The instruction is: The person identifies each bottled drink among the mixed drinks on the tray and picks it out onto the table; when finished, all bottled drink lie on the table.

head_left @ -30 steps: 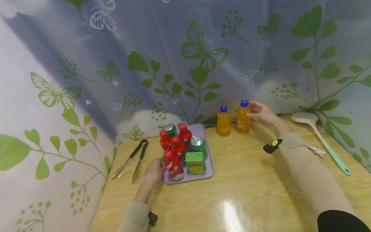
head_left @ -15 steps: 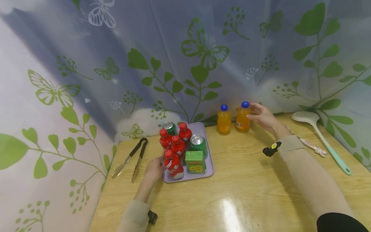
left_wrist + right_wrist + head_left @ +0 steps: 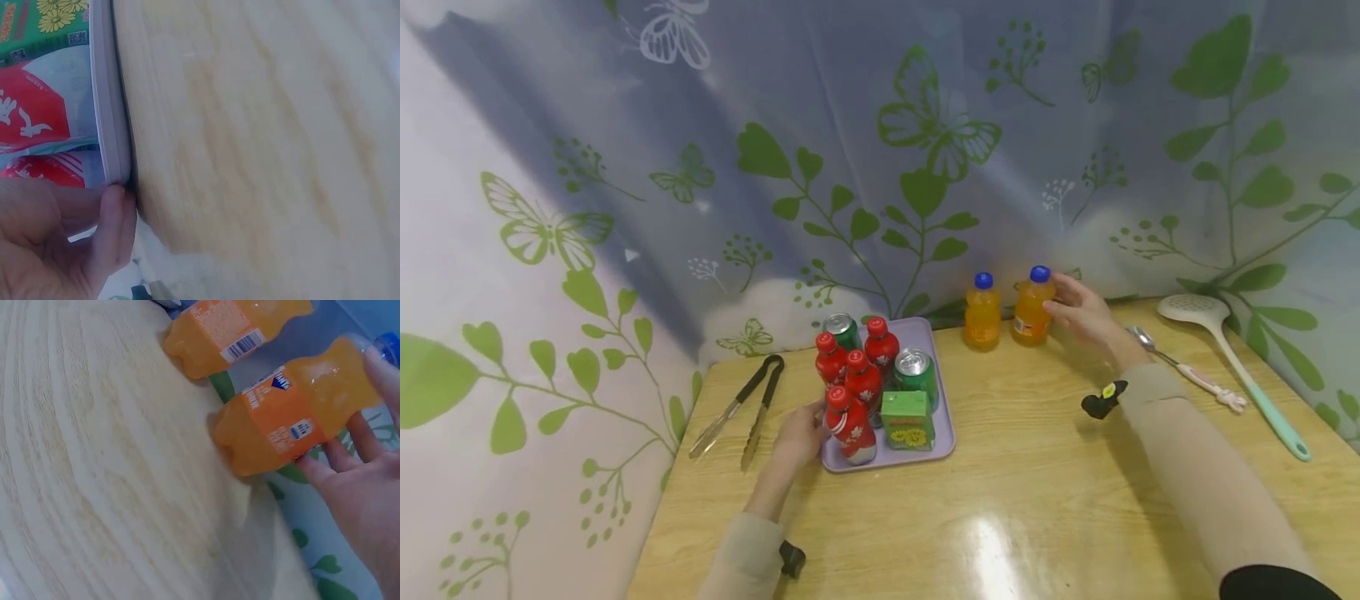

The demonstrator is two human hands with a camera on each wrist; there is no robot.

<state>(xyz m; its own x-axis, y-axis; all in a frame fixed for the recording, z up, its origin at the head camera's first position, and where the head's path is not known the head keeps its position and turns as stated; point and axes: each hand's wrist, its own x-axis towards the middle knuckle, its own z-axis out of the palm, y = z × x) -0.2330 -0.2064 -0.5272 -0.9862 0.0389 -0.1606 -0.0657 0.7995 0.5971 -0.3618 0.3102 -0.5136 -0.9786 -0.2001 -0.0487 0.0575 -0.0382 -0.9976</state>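
Note a slight shift of the right-hand orange bottle [image 3: 1030, 321] toward the near side of the table [image 3: 887, 533] since one second earlier. See it gripped high on the body between thumb and fingers of the right hand [image 3: 1084, 321], tipped slightly rightward beside a second orange bottle [image 3: 982, 321]. Observe the left hand [image 3: 799, 437], pinching the left near corner of the purple tray [image 3: 913, 333]. Find on that tray four red bottles [image 3: 863, 383], two green cans [image 3: 925, 379] and a green carton [image 3: 907, 423].

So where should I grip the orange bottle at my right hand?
Probably the waist of the orange bottle, just above its label, from the right: the sides narrow there, which should steady the hold, and the other bottle stands close on the left.
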